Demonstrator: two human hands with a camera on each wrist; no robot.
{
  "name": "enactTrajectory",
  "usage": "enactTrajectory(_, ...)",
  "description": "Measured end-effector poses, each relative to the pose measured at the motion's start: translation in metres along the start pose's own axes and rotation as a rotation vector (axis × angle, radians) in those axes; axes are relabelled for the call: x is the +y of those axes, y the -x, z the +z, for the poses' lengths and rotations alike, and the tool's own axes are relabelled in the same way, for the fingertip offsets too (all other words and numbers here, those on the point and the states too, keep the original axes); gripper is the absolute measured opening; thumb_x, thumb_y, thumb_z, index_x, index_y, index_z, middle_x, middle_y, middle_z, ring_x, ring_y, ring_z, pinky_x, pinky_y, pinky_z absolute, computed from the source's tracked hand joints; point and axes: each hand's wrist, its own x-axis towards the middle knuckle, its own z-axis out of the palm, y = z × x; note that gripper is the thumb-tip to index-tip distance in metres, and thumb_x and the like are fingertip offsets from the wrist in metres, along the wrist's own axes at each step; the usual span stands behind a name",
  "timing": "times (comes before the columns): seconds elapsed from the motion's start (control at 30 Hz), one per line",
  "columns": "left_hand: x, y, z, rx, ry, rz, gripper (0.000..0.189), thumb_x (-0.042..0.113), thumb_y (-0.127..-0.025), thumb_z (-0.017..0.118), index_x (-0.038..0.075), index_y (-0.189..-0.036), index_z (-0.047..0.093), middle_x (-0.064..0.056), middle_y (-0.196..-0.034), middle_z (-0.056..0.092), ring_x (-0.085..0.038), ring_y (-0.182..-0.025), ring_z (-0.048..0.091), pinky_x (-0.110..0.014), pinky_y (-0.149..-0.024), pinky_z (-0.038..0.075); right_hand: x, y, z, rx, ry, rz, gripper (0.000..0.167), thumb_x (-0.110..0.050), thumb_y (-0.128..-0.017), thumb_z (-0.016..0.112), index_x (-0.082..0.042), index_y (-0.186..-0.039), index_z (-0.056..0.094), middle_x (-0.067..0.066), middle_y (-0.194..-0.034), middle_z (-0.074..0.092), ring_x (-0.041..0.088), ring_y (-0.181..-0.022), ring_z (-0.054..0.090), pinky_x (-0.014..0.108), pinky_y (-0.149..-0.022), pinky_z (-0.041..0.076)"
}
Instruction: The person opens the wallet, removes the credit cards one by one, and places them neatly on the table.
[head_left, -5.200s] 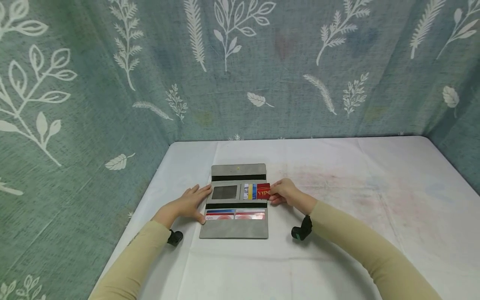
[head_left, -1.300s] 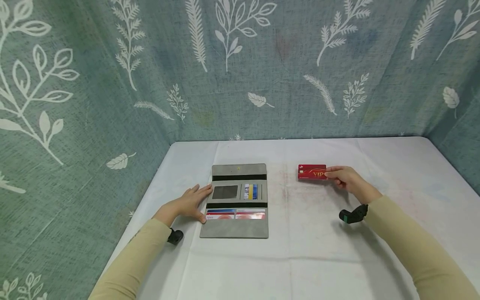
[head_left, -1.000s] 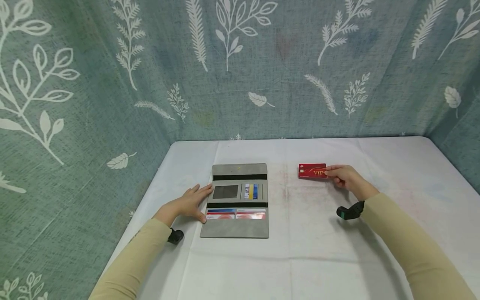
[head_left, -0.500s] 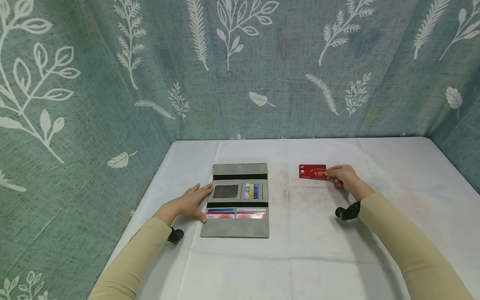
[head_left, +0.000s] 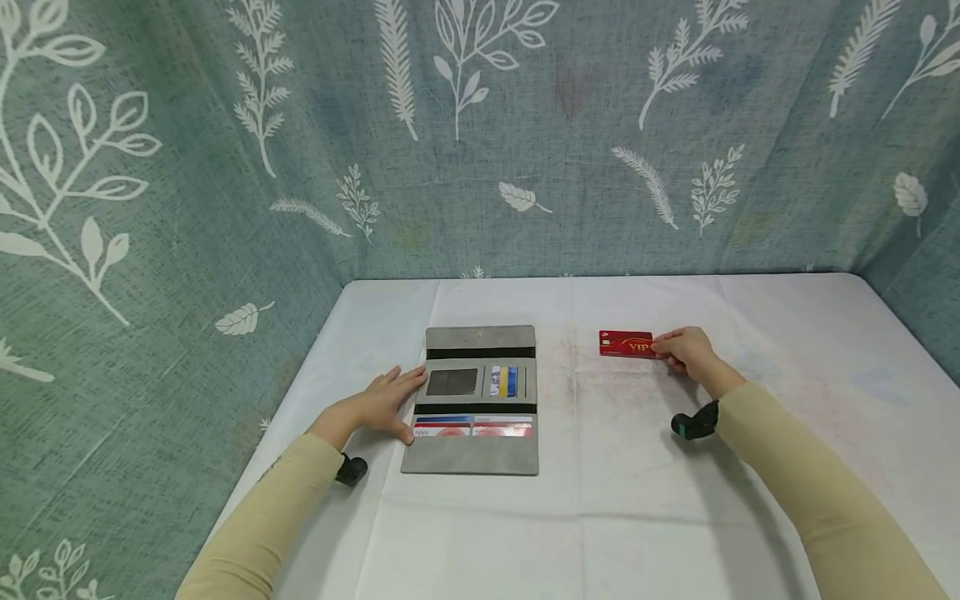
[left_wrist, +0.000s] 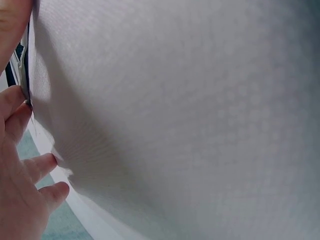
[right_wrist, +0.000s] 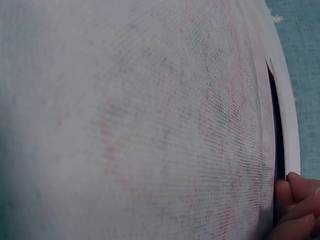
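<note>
An unfolded grey wallet [head_left: 468,456] lies on the white-covered table in the head view, with several cards [head_left: 472,427] in its lower slots and a few more cards [head_left: 503,382] in the upper right pocket. My left hand [head_left: 375,407] rests on the wallet's left edge, fingers spread; the left wrist view shows its fingertips [left_wrist: 47,162] against the cloth and wallet edge. To the right, my right hand [head_left: 692,352] pinches the right end of a red VIP card [head_left: 624,343]. Seen edge-on in the right wrist view, the card [right_wrist: 279,130] is close to the cloth.
A white cloth with faint reddish stains covers the table [head_left: 637,533]. Behind it and on the left hangs a green-blue curtain [head_left: 450,208] with white leaf prints. A black wrist camera [head_left: 695,422] sits under the right wrist, another black camera [head_left: 351,470] under the left.
The red card left the wallet's upper right pocket and moved right in my right hand. Over the last second it has come slightly down toward the cloth. My left hand has stayed put.
</note>
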Motion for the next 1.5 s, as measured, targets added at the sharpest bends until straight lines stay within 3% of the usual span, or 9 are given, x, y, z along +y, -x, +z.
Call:
enactTrajectory(0.37, -0.002, 0.0, 0.002, -0.008, 0.008, -0.01, 0.115, 0.05, -0.056, 0.078, 0.005, -0.145, 0.022, -0.011, -0.153, 0.013, -0.047, -0.136, 0.003, -0.061, -0.106, 0.007, 0.002, -0.005, 0.002, 0.011, 0.111, -0.084, 0.035, -0.018, -0.09, 0.056, 0.004, -0.117, 0.055, 0.001, -0.068, 0.056, 0.009, -0.051, 0.05, 0.023, -0.051, 0.045)
enactTrajectory(0.6, -0.003, -0.001, 0.002, -0.003, 0.008, -0.009, 0.116, 0.051, -0.055, 0.078, 0.004, -0.145, 0.022, -0.012, -0.153, 0.012, -0.048, -0.135, 0.003, -0.062, -0.105, 0.007, 0.002, -0.006, 0.003, 0.015, 0.131, -0.092, 0.034, -0.017, -0.09, 0.055, 0.003, -0.118, 0.056, 0.007, -0.08, 0.058, 0.012, -0.057, 0.051, 0.022, -0.054, 0.046)
enactTrajectory(0.9, -0.001, -0.001, 0.001, -0.007, -0.003, -0.011, 0.116, 0.052, -0.055, 0.078, 0.004, -0.145, 0.022, -0.012, -0.153, 0.014, -0.048, -0.135, 0.004, -0.062, -0.105, 0.008, 0.002, -0.006, 0.001, 0.006, 0.024, -0.064, 0.039, -0.017, -0.091, 0.054, 0.004, -0.124, 0.051, 0.01, -0.087, 0.06, 0.012, -0.056, 0.055, 0.021, -0.057, 0.05)
enactTrajectory(1.1, -0.001, -0.001, 0.001, -0.007, -0.004, -0.013, 0.116, 0.051, -0.055, 0.078, 0.004, -0.145, 0.022, -0.012, -0.153, 0.014, -0.049, -0.135, 0.005, -0.062, -0.105, 0.009, -0.003, 0.001, 0.001, 0.004, -0.038, -0.046, 0.043, -0.02, -0.091, 0.054, 0.004, -0.127, 0.048, 0.007, -0.082, 0.061, 0.01, -0.054, 0.055, 0.021, -0.058, 0.05)
enactTrajectory(1.5, -0.001, 0.0, 0.001, -0.003, -0.01, -0.007, 0.115, 0.051, -0.056, 0.078, 0.003, -0.145, 0.023, -0.012, -0.153, 0.014, -0.049, -0.135, 0.005, -0.062, -0.105, 0.009, -0.025, 0.023, 0.023, -0.138, -0.094, -0.117, 0.043, -0.017, -0.091, 0.055, 0.006, -0.126, 0.047, -0.003, -0.068, 0.062, 0.006, -0.053, 0.055, 0.019, -0.056, 0.049)
